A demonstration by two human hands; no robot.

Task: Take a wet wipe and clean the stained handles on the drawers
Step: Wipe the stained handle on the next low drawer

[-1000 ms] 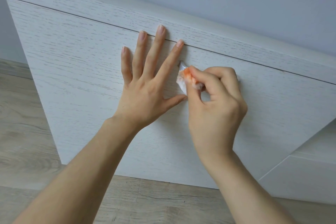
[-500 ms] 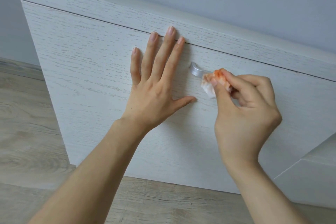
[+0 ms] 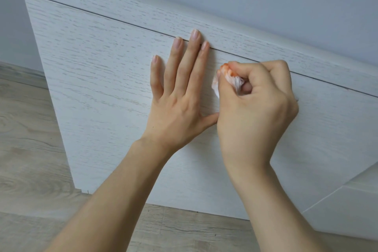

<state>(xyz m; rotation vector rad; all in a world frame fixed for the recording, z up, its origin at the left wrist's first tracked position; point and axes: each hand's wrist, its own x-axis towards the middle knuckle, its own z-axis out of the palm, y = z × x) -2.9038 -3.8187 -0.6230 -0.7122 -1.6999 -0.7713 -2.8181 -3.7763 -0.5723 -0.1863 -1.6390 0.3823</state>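
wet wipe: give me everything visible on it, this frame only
The wet wipe is a small crumpled wad of thin white, fabric-like sheet, stained orange along its upper left edge. The right hand pinches it between thumb and curled fingers, so most of it is hidden; a white corner pokes out below left. It is held against the white wood-grain drawer front, just right of the flat left hand. The handle itself is not visible.

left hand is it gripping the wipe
No, the left hand lies flat with straight fingers on the drawer front; the right hand pinches the orange-stained wipe.
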